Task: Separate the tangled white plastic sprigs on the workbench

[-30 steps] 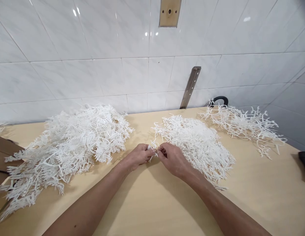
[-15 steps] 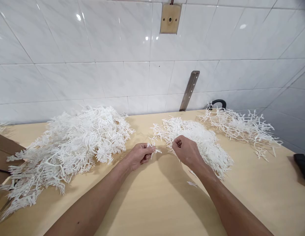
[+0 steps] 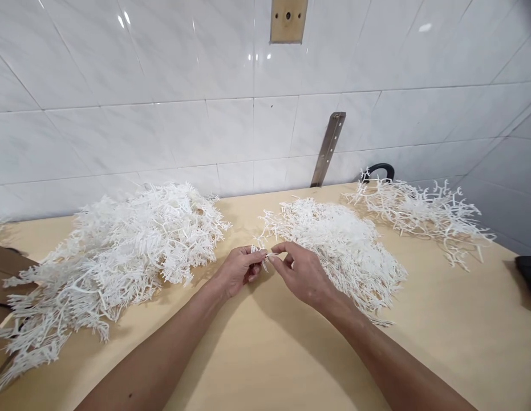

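My left hand [image 3: 239,267] is closed around a small white plastic branched piece [image 3: 260,251] above the wooden table [image 3: 265,354]. My right hand [image 3: 298,271] meets it from the right, thumb and forefinger pinching the same piece at its tip. Just behind my right hand lies a flat pile of small white plastic pieces [image 3: 342,245]. A large heap of white branched plastic sprues [image 3: 120,257] spreads to the left of my left hand.
A third, thinner pile of bare white sprues [image 3: 423,211] lies at the back right. A metal bracket [image 3: 327,149] leans on the tiled wall, a black handle [image 3: 379,169] beside it. A black object [image 3: 529,273] sits at the right edge, brown cardboard [image 3: 4,274] at the left.
My right hand went to the middle pile half a second ago, then came back to pinch the piece in my left hand. Loose bits seen below my right wrist are gone from view.
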